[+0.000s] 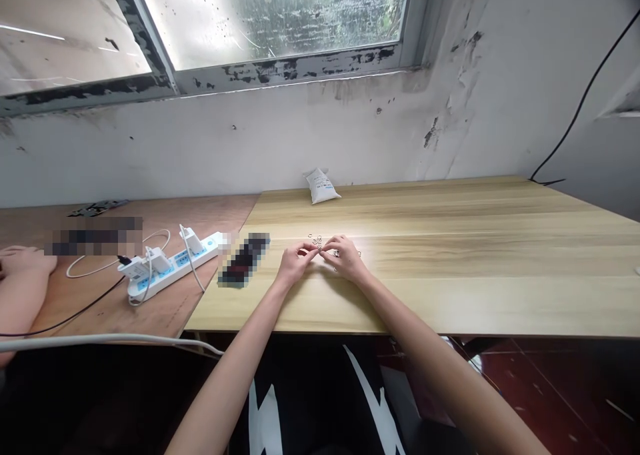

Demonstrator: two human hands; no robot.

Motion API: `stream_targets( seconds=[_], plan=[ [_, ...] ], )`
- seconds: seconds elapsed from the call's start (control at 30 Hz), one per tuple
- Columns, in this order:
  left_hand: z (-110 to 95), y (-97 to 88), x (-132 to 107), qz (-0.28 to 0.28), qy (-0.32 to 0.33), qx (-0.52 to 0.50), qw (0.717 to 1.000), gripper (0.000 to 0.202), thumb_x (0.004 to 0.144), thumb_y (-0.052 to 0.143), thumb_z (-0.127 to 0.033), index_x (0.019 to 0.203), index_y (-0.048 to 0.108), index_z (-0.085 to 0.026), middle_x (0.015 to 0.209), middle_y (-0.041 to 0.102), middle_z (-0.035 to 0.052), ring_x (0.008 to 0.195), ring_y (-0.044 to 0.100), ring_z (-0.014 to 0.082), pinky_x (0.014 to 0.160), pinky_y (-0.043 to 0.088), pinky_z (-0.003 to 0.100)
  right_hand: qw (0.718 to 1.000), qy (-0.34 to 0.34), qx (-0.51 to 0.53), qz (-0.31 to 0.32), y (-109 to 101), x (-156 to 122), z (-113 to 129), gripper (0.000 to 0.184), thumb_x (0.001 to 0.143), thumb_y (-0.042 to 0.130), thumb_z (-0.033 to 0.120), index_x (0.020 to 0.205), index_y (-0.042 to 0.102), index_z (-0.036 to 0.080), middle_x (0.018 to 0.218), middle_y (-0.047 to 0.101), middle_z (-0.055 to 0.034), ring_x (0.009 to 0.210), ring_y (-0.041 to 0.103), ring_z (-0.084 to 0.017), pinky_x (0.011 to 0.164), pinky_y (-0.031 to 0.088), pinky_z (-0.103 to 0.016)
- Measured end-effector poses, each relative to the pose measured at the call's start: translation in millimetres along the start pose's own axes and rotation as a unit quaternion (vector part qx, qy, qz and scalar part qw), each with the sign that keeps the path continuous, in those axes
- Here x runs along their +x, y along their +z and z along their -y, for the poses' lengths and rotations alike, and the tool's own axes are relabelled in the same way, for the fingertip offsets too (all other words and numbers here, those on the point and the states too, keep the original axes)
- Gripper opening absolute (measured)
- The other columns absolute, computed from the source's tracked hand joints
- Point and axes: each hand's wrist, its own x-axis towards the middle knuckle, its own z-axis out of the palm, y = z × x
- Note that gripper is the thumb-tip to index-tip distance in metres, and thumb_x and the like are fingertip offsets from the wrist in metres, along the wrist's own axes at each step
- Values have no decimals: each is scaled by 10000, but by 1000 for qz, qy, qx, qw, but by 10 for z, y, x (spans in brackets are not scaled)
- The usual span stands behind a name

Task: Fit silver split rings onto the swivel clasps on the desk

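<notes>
My left hand (pixel 294 263) and my right hand (pixel 345 259) rest on the wood-grain table, fingertips almost meeting. Thumb and forefinger of each are closed in a pinch on a tiny piece that looks like a small metal ring (pixel 319 249); its details are too small to make out. Just beyond the fingertips lies a little cluster of small metal rings (pixel 317 240), with one loose ring (pixel 310 235) at its far left. More rings show under and beside my right hand, partly hidden by it, one of them (pixel 359 253) to its right.
A white printed packet (pixel 321 186) lies by the wall. Left of my hands is a blurred dark object (pixel 245 260). On the adjoining brown table (pixel 170 318) sits a white power strip (pixel 173 271) with plugs and cables. Another person's arm (pixel 25 281) rests at far left.
</notes>
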Motion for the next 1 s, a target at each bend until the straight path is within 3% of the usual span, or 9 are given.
stream_targets(
  seconds=[0.2,0.4,0.6,0.8,1.0],
  plan=[
    [-25,-6,-29,29,19,-8,999,225,794,701,-404,827,735,-185,949,706,82,878,677,200,708,548,297,1000,0,15,-10,-47,-23,40,75,777,687,200,709,685,233,868,693,-32,882,602,-217,819,444,-369],
    [-45,-26,-50,28,33,20,999,195,790,711,-393,849,757,-213,1023,685,96,1043,629,244,805,553,364,1000,6,18,-23,-85,-31,65,79,809,655,218,742,695,229,887,694,-36,892,618,-208,820,453,-359],
    [-91,-55,-67,-13,39,89,995,53,768,743,-302,796,761,-261,1161,652,69,1216,512,279,1099,333,520,1000,-1,-17,-15,-95,-38,65,94,836,654,263,766,713,246,921,703,-39,919,607,-217,839,446,-374],
    [-70,-65,-86,-97,87,242,962,16,785,738,-288,783,754,-292,1370,560,24,1404,338,310,1157,176,591,997,8,-78,-24,-131,-67,1,116,873,632,303,826,725,251,1101,689,-74,1079,559,-274,919,400,-466],
    [-17,-68,-72,-113,114,266,951,30,790,733,-323,794,752,-300,1425,516,19,1443,290,305,1172,108,632,992,-21,-122,-12,-121,-102,34,120,890,616,307,856,718,253,1283,623,-80,1318,422,-313,1029,331,-521]
  ],
)
